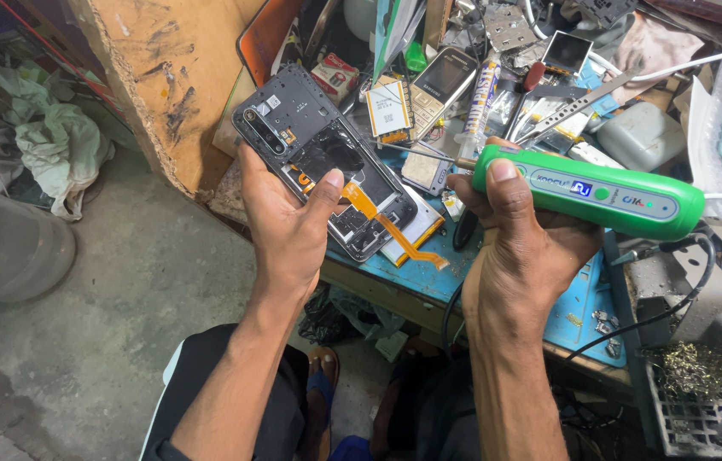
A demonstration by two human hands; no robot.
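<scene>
At the centre of the frame, an opened smartphone [324, 158] is being held up over the blue tabletop [429, 273] by the left hand [288, 224], fingers wrapped round its lower edge and the thumb pressed onto the exposed inside. Its back cover is already off: the camera strip, dark shielding and an orange flex cable [388, 224] are being shown bare, the cable hanging loose toward the tabletop. Judged from that, disassembly is well under way, though the inner plates are seemingly still being left in place. To the right, a green electric screwdriver [587, 192] is being gripped firmly by the right hand [519, 248], thumb on top, its bit [433, 156] being aimed toward the phone but kept just apart from it. A small blue display and a grey label band are being carried along the tool's side. Toward the upper middle, a white rectangular battery [388, 109] with a printed label is lying beside a silver keypad phone [438, 81], and a small red-and-white box [335, 77] is sitting to their left.
</scene>
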